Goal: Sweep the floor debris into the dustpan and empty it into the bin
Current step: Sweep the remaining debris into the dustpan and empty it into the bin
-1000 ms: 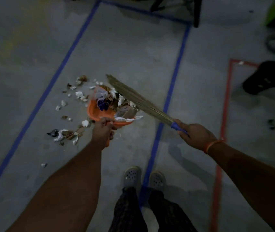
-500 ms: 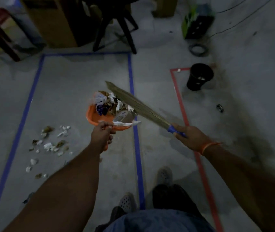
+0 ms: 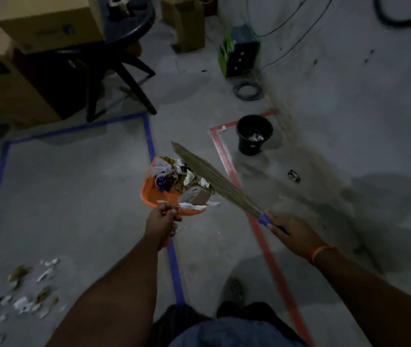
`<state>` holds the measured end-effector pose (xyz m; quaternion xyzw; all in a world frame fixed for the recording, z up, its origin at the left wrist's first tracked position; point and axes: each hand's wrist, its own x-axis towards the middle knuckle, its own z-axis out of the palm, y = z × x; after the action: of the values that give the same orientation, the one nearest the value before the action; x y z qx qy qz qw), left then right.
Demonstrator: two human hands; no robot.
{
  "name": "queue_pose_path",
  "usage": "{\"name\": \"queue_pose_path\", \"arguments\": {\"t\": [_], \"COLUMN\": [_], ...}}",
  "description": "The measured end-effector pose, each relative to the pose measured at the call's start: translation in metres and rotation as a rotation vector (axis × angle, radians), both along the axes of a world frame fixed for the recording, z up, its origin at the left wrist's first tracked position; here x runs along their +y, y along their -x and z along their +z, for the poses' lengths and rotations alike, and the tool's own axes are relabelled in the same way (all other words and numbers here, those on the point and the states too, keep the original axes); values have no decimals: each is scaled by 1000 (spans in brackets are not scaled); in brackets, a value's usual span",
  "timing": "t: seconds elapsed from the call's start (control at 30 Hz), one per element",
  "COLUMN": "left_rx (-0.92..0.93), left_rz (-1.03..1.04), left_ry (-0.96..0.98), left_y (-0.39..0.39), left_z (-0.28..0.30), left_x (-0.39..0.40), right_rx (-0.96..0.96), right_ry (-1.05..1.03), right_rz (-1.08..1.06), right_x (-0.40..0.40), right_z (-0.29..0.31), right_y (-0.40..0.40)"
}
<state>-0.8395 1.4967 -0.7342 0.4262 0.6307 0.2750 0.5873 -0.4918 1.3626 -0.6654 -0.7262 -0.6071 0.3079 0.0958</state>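
The orange dustpan (image 3: 153, 194) is held up off the floor, piled with crumpled white paper, brown scraps, a dark blue wrapper and a small tan carton; a strip of white paper hangs over its near rim. The left hand (image 3: 160, 222) grips its handle, fingers curled round it. The right hand (image 3: 290, 232) is closed round the blue-wrapped grip of a grass broom (image 3: 209, 175), whose straw-coloured bristles slant up and to the left, lying across the right side of the load in the pan. An orange band (image 3: 321, 252) circles the right wrist.

The black bin (image 3: 254, 135) stands upright ahead and to the right, well apart from the pan, just inside the corner of a red tape outline (image 3: 227, 161), with pale paper visible in it. A loose patch of debris (image 3: 28, 294), white and brown bits, lies on the floor at lower left inside a blue tape rectangle (image 3: 150, 139).

The floor (image 3: 74, 196) is dull grey concrete, dimly lit, with a dark stain on the right. At the back stand cardboard boxes (image 3: 11, 78), a black stool (image 3: 124, 41), a green crate (image 3: 238, 52) and a coil of cable (image 3: 247, 90).
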Motion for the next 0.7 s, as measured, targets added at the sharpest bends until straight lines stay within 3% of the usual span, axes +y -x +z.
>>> {"name": "queue_pose_path", "arguments": {"t": [0.17,0.47,0.7], "left_rx": [-13,-9,0], "left_rz": [-65,-161,-211], "left_ry": [19,32,50], "left_y": [-82,-209,-306], "left_z": [-4,-30,-80], "left_x": [52,181,305], "right_rx": [-51,70,-43], "right_ry": [72,106,128], "right_rz": [-70,-173,-237], "right_x": [33,127,244], "right_z": [3,-39,-50], "right_y": [-72,-188,-253]}}
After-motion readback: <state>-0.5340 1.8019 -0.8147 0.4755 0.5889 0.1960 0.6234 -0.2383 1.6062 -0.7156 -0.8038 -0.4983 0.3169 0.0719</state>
